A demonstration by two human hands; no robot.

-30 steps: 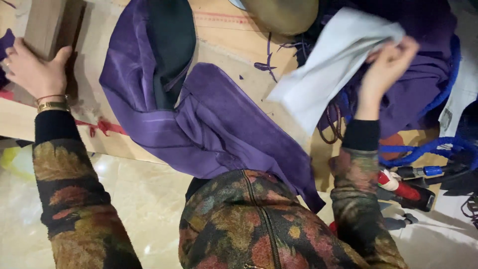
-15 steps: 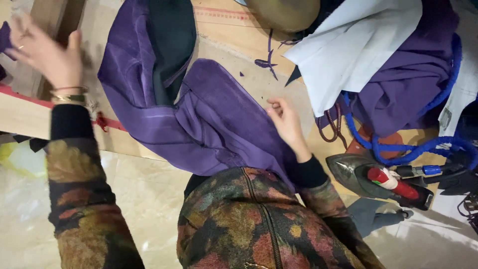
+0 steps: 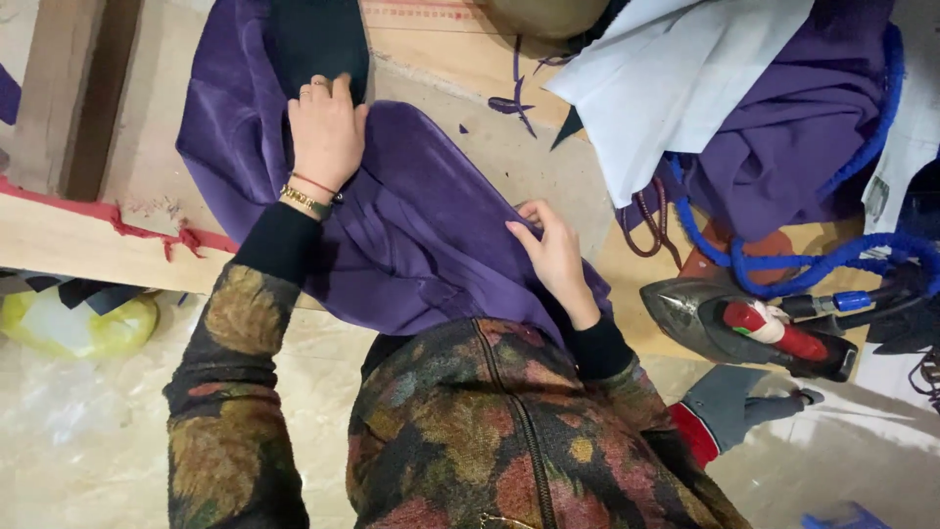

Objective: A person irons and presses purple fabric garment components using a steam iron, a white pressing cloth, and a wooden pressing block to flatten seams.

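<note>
Both hands press on the purple cloth [image 3: 431, 225]: left hand [image 3: 325, 132] flat, right hand [image 3: 553, 250] at its edge.
</note>
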